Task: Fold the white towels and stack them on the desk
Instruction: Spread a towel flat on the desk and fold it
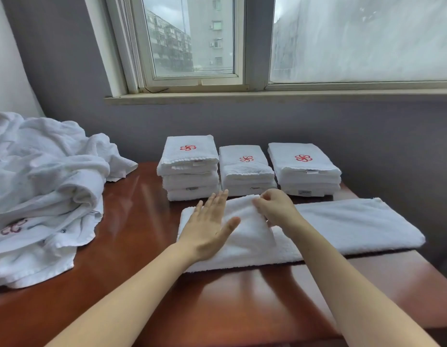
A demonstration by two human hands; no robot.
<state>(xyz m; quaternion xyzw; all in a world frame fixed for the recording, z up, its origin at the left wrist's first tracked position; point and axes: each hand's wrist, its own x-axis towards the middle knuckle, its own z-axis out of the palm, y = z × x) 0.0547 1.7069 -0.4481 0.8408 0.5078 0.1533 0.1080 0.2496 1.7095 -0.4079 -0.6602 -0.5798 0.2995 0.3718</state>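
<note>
- The towel (342,221), already narrowed to a long strip, was laid across the middle of the desk (217,309), with its right end close to the desk's right edge
- Its left end was seen turned over toward the right, so the step in hand was judged to be the first short fold of the strip
- The left hand (207,229) was spread flat on that turned-over flap, fingers straight and nothing gripped, and was taken to be pinning the crease
- The right hand (275,211) was closed in a pinch on the flap's free edge, thumb and fingers curled onto the cloth
- For a clean fold, the pinched edge would best be drawn taut and set down square, its near and far corners matched to the strip's long sides
- The flat palm would best be swept toward the free edge only once the flap was down, so that no ridge was trapped
- The fold's width should be matched to the three stacks (246,171) standing just beyond the strip on the far side
- The unfolded pile (42,191) at the left was touched by neither hand, so much work was judged to remain
</note>
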